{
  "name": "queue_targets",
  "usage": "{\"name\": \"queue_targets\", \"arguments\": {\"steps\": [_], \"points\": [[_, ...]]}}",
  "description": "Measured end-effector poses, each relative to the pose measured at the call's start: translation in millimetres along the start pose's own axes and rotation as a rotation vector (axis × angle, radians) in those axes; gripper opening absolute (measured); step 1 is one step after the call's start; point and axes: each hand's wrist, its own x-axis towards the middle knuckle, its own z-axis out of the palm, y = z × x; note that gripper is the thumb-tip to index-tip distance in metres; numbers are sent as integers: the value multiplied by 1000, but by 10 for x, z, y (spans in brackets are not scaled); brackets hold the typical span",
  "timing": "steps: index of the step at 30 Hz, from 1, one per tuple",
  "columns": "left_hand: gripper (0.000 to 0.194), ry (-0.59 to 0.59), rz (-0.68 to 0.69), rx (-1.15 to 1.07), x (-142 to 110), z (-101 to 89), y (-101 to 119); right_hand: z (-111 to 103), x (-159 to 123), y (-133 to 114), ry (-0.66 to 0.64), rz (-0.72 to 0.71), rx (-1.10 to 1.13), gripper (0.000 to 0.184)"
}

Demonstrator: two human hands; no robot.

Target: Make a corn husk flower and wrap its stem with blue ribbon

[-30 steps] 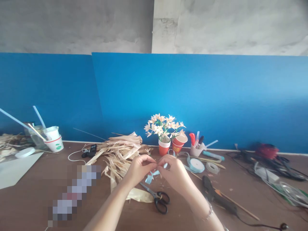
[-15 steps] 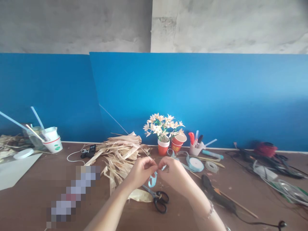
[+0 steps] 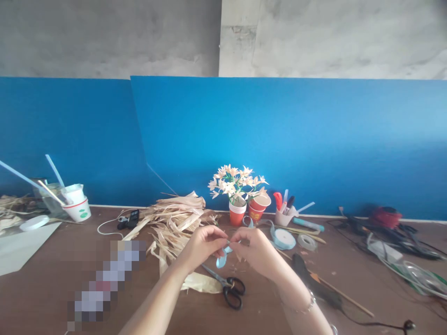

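Both hands meet above the brown table [image 3: 52, 288], fingers pinched on a small piece of light blue ribbon [image 3: 222, 257]. My left hand [image 3: 202, 244] grips it from the left and my right hand [image 3: 256, 251] from the right. A loop of the ribbon hangs down between them. A thin wire runs from my left fingers up and to the left. Black-handled scissors [image 3: 226, 284] lie on the table just below the hands. A pile of dried corn husks [image 3: 174, 221] lies behind my left hand.
Two orange paper cups hold husk flowers [image 3: 237, 184] at the back, beside a cup of pens [image 3: 284, 211]. A blue ribbon roll [image 3: 284, 238], a tape roll [image 3: 308, 242], a black glue gun [image 3: 310, 279] and cables [image 3: 391, 232] lie to the right. A white cup [image 3: 77, 207] stands left.
The ribbon piece has been folded into a hanging loop between my fingers. The thin wire has swung up and now slants to the upper left. Both hands stay together.
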Motion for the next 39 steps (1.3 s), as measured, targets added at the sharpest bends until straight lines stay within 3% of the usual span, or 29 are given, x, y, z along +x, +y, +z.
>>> {"name": "queue_targets", "arguments": {"steps": [7, 12, 19, 25, 31, 39], "points": [[26, -26, 55, 19, -1, -10, -18, -25, 23, 20, -91, 12, 80, 23], [30, -34, 8, 90, 6, 14, -58, -2, 13, 0, -51, -19, -54, 22], [27, 35, -22, 69, 9, 92, -23, 88, 13, -5, 174, -63, -299, 8], [22, 65, -119, 67, 18, 77, 35, 89, 19, 4, 286, -145, -470, 10], [25, 88, -50, -97, 29, 67, 4, 101, 12, -36, 328, -234, -565, 10], [17, 111, -15, -23, 50, 21, -17, 110, 7, -22, 383, -310, -539, 12]]}}
